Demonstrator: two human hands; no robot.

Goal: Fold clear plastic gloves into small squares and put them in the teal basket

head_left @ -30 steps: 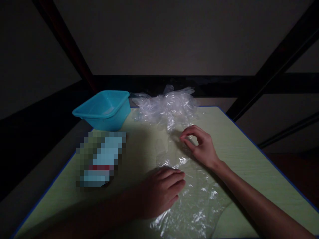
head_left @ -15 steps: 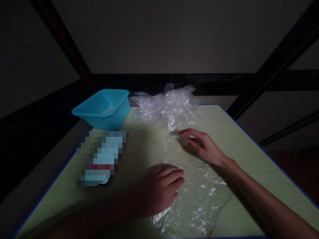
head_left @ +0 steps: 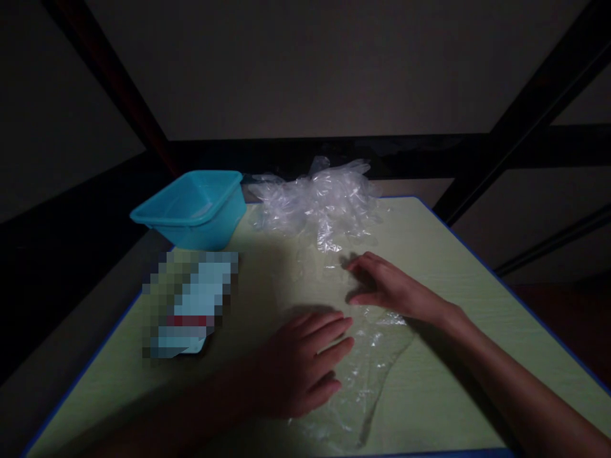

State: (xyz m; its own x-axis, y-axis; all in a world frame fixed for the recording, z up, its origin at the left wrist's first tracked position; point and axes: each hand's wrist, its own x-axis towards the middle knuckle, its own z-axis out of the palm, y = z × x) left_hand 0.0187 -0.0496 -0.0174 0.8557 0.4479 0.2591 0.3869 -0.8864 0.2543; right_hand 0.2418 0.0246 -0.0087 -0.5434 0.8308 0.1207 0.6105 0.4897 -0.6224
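**Clear disposable plastic glove (head_left: 372, 348) lies flat on the worktop (head_left: 458, 267), left hand (head_left: 310, 362) over it and right hand (head_left: 389, 286) at its right side**

A dim panel (head_left: 324, 70) rises behind everything, with a dark band along its bottom. The worktop is pale yellow-green with a blue edge. At its far side sits a heaped pile of clear plastic gloves (head_left: 334, 197), crumpled and overlapping, some fingers sticking up; whether anything is underneath them cannot be seen.

A turquoise plastic basin (head_left: 205, 236) stands at the far left corner, mouth up, its rim reaching past the left edge. It is the one container that shows clearly, and much of its inside is in view.

In front of the basin lies a long, light blue and dark item (head_left: 205, 292) with a red band, too pixelated to name. The flat glove is near the middle of the worktop, its fingers pointing toward the pile.

The left hand is palm down with its grip loosely spread; contact beneath the palm is hidden. The right hand's grip is parted, thumb well apart from the curved fingers.

Smallest is a pale patch (head_left: 204, 210) inside the basin, either a thing or a reflection; I cannot tell.
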